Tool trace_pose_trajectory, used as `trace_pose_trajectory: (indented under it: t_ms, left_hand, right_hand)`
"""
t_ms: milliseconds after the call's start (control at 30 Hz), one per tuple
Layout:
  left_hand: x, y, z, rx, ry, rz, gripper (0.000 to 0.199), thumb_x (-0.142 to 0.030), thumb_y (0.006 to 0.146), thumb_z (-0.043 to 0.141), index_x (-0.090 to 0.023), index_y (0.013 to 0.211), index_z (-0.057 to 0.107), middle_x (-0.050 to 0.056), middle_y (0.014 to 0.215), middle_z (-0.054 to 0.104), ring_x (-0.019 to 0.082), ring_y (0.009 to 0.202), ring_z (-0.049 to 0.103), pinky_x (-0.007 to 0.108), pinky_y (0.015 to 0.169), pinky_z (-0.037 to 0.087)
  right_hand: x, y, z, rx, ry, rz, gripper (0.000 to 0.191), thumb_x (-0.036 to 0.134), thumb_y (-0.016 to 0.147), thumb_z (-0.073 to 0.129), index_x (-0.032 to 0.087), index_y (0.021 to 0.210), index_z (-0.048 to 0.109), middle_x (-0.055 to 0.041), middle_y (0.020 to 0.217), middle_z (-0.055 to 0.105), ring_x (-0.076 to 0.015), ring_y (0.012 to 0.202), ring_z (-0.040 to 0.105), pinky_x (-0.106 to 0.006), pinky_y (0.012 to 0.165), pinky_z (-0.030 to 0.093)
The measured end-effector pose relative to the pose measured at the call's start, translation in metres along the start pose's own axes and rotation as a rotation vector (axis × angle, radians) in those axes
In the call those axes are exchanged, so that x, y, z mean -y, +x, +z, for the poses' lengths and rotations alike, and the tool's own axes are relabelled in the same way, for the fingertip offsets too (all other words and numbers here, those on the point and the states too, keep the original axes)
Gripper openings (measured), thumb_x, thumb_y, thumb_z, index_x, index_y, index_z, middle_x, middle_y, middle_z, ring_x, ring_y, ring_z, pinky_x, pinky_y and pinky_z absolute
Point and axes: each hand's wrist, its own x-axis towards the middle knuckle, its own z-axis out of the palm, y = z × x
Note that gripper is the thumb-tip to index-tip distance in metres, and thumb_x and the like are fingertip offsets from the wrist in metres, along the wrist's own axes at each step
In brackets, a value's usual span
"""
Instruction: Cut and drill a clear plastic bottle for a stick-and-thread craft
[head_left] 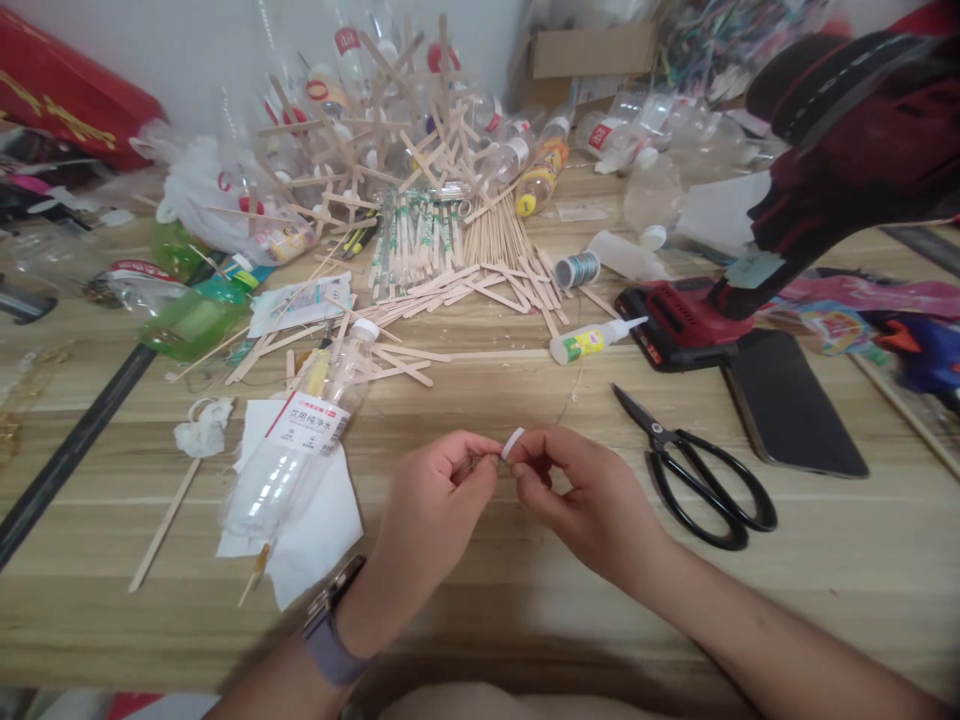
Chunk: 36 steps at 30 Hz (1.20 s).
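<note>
Over the wooden table, my two hands meet in the middle of the head view. Between thumb and fingers, my right hand pinches a small white bottle cap, turned on edge. My left hand is closed in a pinch against the cap's left side; what it holds is too small to make out. Black-handled scissors lie to the right of my right hand. A glue bottle with a long nozzle rests beyond my hands. An empty plastic water bottle lies on white paper to the left.
Many wooden sticks and clear bottles crowd the back. A thread spool lies behind the glue. On the right are a red-black power tool and a dark phone. One loose stick lies at the left.
</note>
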Motion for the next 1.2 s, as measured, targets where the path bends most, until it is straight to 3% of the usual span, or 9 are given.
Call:
trace_pose_trajectory:
  t_ms: [100, 267, 367, 667, 1000, 1200]
  left_hand:
    - [0.0007, -0.0003, 0.0008, -0.001, 0.015, 0.012, 0.020, -0.024, 0.080, 0.053, -0.020, 0.083, 0.073, -0.002, 0.062, 0.065, 0.013, 0.056, 0.052, 0.023, 0.053, 0.038]
    - [-0.0006, -0.0007, -0.0012, 0.019, -0.051, -0.040, 0.021, -0.029, 0.078, 0.056, -0.019, 0.084, 0.073, -0.004, 0.055, 0.054, 0.012, 0.050, 0.042, 0.022, 0.047, 0.031]
    - [-0.0001, 0.0011, -0.0026, 0.029, -0.086, -0.075, 0.021, -0.034, 0.076, 0.059, -0.018, 0.080, 0.073, -0.005, 0.054, 0.048, 0.011, 0.050, 0.036, 0.023, 0.047, 0.027]
    - [0.0027, 0.0014, -0.0029, 0.000, -0.045, -0.071, 0.021, -0.035, 0.075, 0.062, -0.018, 0.079, 0.073, -0.008, 0.048, 0.030, 0.009, 0.047, 0.026, 0.024, 0.045, 0.019]
    - [0.0003, 0.0014, -0.0006, -0.044, 0.038, 0.046, 0.016, -0.028, 0.076, 0.058, -0.019, 0.075, 0.072, -0.009, 0.047, 0.031, 0.010, 0.045, 0.029, 0.024, 0.044, 0.022]
    - [0.0005, 0.0002, 0.0004, -0.012, 0.057, 0.052, 0.016, -0.025, 0.077, 0.054, -0.018, 0.074, 0.068, -0.009, 0.048, 0.033, 0.008, 0.045, 0.029, 0.022, 0.043, 0.021]
  right_hand:
    - [0.0002, 0.0009, -0.0003, 0.003, 0.021, 0.011, 0.015, 0.011, 0.076, 0.048, 0.021, 0.075, 0.059, 0.0026, 0.062, 0.060, -0.0113, 0.054, 0.054, -0.021, 0.052, 0.042]
    - [-0.0018, 0.0050, -0.0025, 0.064, 0.260, 0.265, 0.012, 0.028, 0.081, 0.053, 0.020, 0.074, 0.059, 0.0029, 0.058, 0.055, -0.0120, 0.052, 0.049, -0.023, 0.048, 0.039]
    - [-0.0031, 0.0059, -0.0027, 0.081, 0.330, 0.321, 0.015, 0.032, 0.081, 0.054, 0.020, 0.073, 0.058, 0.0026, 0.059, 0.054, -0.0117, 0.052, 0.047, -0.023, 0.048, 0.038]
    - [-0.0005, 0.0028, -0.0008, 0.008, 0.097, 0.146, 0.011, 0.019, 0.079, 0.052, 0.020, 0.074, 0.062, 0.0023, 0.060, 0.060, -0.0120, 0.053, 0.054, -0.022, 0.050, 0.042]
    - [-0.0014, 0.0006, -0.0002, 0.011, -0.006, 0.022, 0.014, 0.013, 0.079, 0.049, 0.021, 0.074, 0.059, 0.0022, 0.061, 0.060, -0.0120, 0.054, 0.056, -0.021, 0.052, 0.043]
    - [-0.0038, 0.0002, 0.0007, 0.041, 0.009, 0.046, 0.013, 0.016, 0.081, 0.049, 0.021, 0.075, 0.060, 0.0019, 0.063, 0.060, -0.0118, 0.055, 0.056, -0.020, 0.052, 0.043]
